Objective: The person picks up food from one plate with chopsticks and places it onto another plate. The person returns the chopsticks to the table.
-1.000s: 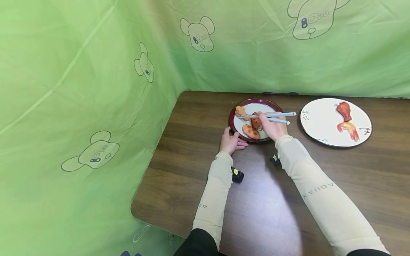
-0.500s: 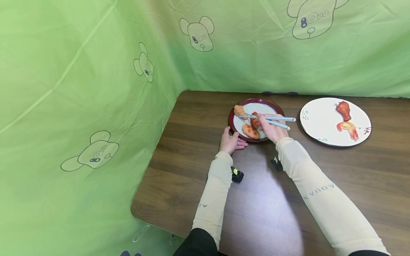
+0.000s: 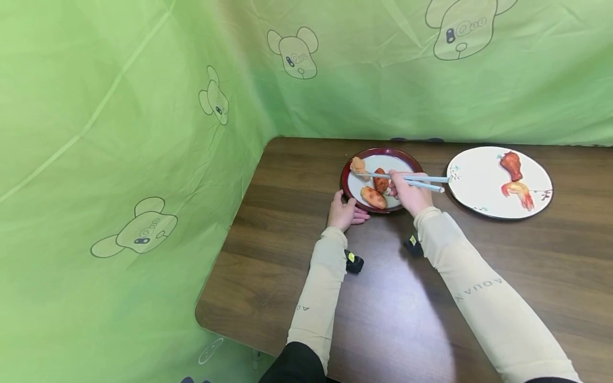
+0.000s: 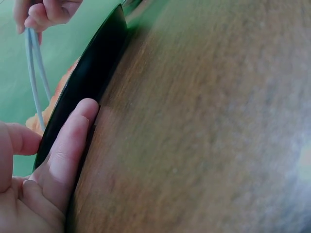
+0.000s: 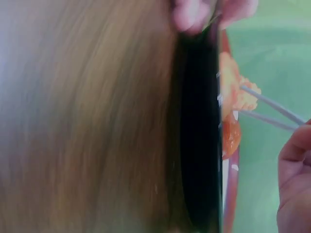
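Head view: wrinkled green fabric (image 3: 143,106) with printed animal heads hangs behind a wood-grain table (image 3: 268,244), where a round, glossy, red-rimmed plate (image 3: 415,159) bearing a crumbly breaded piece (image 3: 358,165) and two smoother browned pieces (image 3: 373,198) sits near the back edge, a strip of wood separating it from a white oval plate (image 3: 474,189). Left wrist view: left hand (image 4: 44,182) pinches the plate's dark rim, thumb opposite fingers. Right wrist view: right hand (image 5: 297,179) pinches slim pale-blue chopsticks (image 5: 272,105), tips slightly apart at the breaded piece; cannot tell whether they clamp it.
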`<act>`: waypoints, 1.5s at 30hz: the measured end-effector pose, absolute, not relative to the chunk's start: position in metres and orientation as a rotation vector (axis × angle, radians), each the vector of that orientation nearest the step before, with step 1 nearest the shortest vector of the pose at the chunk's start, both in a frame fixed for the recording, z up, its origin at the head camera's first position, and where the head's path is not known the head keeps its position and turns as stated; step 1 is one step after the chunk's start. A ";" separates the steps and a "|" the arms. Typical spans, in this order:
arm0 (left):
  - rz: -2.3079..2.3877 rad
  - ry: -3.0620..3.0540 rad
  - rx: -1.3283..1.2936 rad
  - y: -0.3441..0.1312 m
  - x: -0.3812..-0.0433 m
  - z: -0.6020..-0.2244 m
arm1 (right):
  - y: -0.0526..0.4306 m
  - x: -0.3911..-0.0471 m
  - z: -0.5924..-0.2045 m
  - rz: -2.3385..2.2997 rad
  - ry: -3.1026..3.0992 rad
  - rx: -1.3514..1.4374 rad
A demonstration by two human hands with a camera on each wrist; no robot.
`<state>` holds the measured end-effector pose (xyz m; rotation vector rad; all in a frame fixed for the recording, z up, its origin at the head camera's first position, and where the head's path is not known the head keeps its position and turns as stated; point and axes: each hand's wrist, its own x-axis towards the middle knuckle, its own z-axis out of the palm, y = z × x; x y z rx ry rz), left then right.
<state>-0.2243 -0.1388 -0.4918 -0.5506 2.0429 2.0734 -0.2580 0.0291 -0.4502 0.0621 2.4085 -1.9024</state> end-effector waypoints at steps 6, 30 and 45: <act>2.062 2.060 -0.565 -0.137 -0.223 -0.492 | 0.030 -0.260 -0.450 -2.359 1.829 0.363; 2.065 2.056 -0.555 -0.136 -0.224 -0.492 | 0.041 -0.259 -0.453 -2.534 1.378 0.489; 2.062 2.073 -0.559 -0.137 -0.223 -0.494 | 0.045 -0.256 -0.449 -2.571 1.363 0.493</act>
